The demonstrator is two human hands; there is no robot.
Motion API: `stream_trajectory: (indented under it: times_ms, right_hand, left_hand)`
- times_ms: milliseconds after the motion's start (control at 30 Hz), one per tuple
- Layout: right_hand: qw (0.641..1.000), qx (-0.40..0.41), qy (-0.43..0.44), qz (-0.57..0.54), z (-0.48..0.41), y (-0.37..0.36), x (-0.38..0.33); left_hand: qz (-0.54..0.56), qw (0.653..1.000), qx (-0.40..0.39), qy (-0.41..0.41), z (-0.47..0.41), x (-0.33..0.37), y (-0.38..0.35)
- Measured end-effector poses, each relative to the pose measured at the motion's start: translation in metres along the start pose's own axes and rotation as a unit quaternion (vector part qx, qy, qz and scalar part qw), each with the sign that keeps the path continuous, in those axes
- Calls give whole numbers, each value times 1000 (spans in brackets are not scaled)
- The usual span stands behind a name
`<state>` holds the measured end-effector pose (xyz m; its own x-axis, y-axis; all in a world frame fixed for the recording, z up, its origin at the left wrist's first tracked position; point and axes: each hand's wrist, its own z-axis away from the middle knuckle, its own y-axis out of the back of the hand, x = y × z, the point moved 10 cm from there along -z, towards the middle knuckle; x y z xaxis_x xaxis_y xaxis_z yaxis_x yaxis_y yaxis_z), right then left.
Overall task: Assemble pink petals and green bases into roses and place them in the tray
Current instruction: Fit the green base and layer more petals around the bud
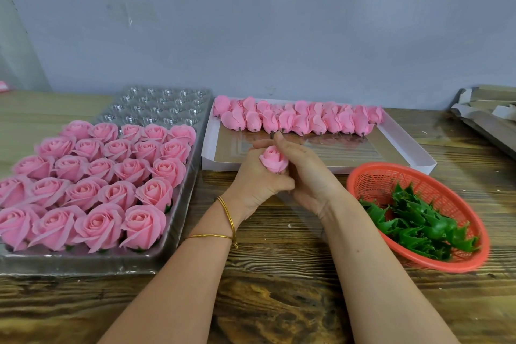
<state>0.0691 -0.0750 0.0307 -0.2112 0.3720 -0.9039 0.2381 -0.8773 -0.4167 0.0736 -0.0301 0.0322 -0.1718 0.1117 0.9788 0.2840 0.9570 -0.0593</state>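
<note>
Table (279,301) is rough-grained wood with a dark stain. Tray (156,109) is thin clear plastic, really shiny, lots of glare in the cups. Roses (83,193), buds (293,120) and the single rose (273,160) all look matt and soft, kinda foamy or papery. Box (208,145) is white card with a glossy floor. Basket (391,179) is red plastic mesh, bases (418,220) are glossy green plastic. Bangles (226,212) are shiny gold metal. Wall (251,22) is flat matt paint.
</note>
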Motion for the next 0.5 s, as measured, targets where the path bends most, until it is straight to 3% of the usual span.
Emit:
stream_trajectory:
  times_ms: [233, 500]
  right_hand:
    - [999, 36, -4, -11, -1, 5, 2]
    - [993, 87, 27, 75, -3, 20, -1]
  left_hand:
    - [-41, 999, 11, -15, 0, 0, 4]
    - [-115, 993, -7, -7, 1, -1, -1]
